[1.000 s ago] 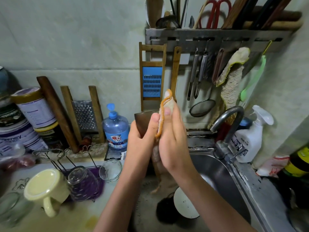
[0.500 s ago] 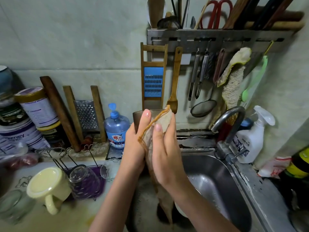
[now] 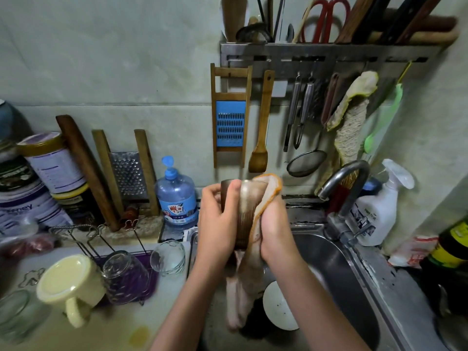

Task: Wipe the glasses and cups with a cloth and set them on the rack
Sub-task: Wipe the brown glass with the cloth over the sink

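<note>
The brown cup is held in the air above the left edge of the sink and rests on nothing. The left hand has its grip closed round the cup's wall, with the thumb near the rim. The right hand has its grip closed on the cloth and presses it against the other side of the cup. The long end of the cloth hangs down into the sink.

The main risk, in my judgement, is a slip. If the cup is wet and the right hand rubs hard, it may turn out of the left grip and fall on the white bowl below (both could break). The hanging cloth end may also pick up dirt from the sink.

The count:
- One brown cup, one cloth and one rack, which stands toward the right edge of the tabletop.
- One cream mug at the rack's left side.
- Three clear glasses: this one mouth-down on the rack, a second glass just beside the rack, and a third glass at the near left corner. The third is blurred, so I only think it is a glass.
</note>
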Tool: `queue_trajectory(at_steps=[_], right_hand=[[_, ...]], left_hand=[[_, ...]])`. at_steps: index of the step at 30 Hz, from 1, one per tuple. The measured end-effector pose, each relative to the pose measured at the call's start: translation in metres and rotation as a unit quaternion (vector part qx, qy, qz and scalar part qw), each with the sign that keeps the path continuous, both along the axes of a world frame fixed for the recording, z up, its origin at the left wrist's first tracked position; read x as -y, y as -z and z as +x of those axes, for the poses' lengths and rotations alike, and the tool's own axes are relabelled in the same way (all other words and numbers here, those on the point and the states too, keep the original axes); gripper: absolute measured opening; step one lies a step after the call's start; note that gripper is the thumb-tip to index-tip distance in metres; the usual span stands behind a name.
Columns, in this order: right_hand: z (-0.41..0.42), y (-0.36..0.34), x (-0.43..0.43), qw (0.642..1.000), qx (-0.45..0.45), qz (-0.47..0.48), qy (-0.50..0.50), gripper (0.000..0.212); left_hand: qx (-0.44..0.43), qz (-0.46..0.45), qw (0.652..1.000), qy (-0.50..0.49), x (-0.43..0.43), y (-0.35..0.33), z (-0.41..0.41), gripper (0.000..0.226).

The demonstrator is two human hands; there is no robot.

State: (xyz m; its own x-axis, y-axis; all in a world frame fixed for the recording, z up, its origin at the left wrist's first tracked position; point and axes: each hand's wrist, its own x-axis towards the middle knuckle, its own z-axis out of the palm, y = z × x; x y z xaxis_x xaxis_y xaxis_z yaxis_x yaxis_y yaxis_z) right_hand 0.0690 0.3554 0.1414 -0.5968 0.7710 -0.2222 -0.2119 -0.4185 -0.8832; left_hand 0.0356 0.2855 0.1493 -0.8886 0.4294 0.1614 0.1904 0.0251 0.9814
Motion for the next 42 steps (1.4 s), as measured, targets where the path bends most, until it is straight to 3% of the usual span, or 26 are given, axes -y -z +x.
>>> queue_trajectory(at_steps=[4, 5, 8, 10, 13, 16, 17, 20, 22, 26, 28, 31, 34, 36, 42], right_hand=[[0.002, 0.002, 0.008, 0.982, 0.049, 0.168, 0.075, 0.086], [0.005, -0.002, 0.008, 0.971, 0.055, 0.220, 0.079, 0.082], [0.010, 0.003, 0.003, 0.930, 0.072, 0.344, 0.112, 0.035], [0.008, 0.005, -0.005, 0.949, 0.066, 0.291, 0.102, 0.027], [0.004, -0.004, -0.014, 0.996, -0.019, 0.088, 0.026, 0.033], [0.005, -0.014, -0.016, 0.995, -0.062, -0.027, -0.076, 0.055], [0.006, -0.015, -0.015, 0.991, -0.065, -0.039, -0.111, 0.059], [0.006, -0.005, -0.008, 0.984, -0.084, -0.055, -0.149, 0.042], [0.003, 0.010, 0.002, 0.989, -0.089, -0.051, -0.104, 0.039], [-0.008, 0.031, 0.011, 0.996, -0.079, -0.046, -0.013, 0.047], [-0.008, 0.026, 0.006, 0.982, -0.118, -0.148, 0.006, 0.038], [-0.012, 0.030, -0.010, 0.949, -0.153, -0.277, 0.015, 0.046], [-0.017, 0.035, -0.019, 0.938, -0.141, -0.317, 0.010, 0.054], [-0.021, 0.034, -0.023, 0.936, -0.120, -0.331, -0.020, 0.046], [-0.012, 0.036, -0.024, 0.920, -0.099, -0.366, -0.103, 0.050]], left_hand=[[-0.034, -0.018, 0.999, 0.029, -0.004, 0.008, 0.007, 0.072], [-0.022, -0.006, 0.999, 0.042, -0.004, 0.007, 0.009, 0.075], [0.046, 0.055, 0.995, 0.075, -0.003, 0.003, 0.004, 0.076], [0.097, 0.068, 0.987, 0.109, 0.001, 0.003, -0.001, 0.074], [0.193, 0.078, 0.962, 0.175, 0.008, 0.007, -0.005, 0.074], [0.215, 0.085, 0.956, 0.179, 0.007, 0.012, -0.007, 0.072], [0.210, 0.095, 0.960, 0.159, 0.005, 0.014, -0.006, 0.071], [0.131, 0.131, 0.981, 0.059, -0.004, 0.019, -0.007, 0.068], [0.085, 0.137, 0.987, 0.020, -0.011, 0.020, -0.014, 0.070], [0.134, 0.188, 0.973, 0.009, -0.028, 0.027, -0.025, 0.080], [0.129, 0.200, 0.971, -0.018, -0.032, 0.035, -0.024, 0.082], [0.118, 0.191, 0.974, -0.012, -0.040, 0.044, -0.025, 0.079], [0.105, 0.192, 0.976, 0.011, -0.046, 0.048, -0.032, 0.084], [0.095, 0.181, 0.979, 0.008, -0.048, 0.052, -0.039, 0.085], [-0.047, 0.077, 0.994, 0.055, -0.045, 0.055, -0.061, 0.067]])
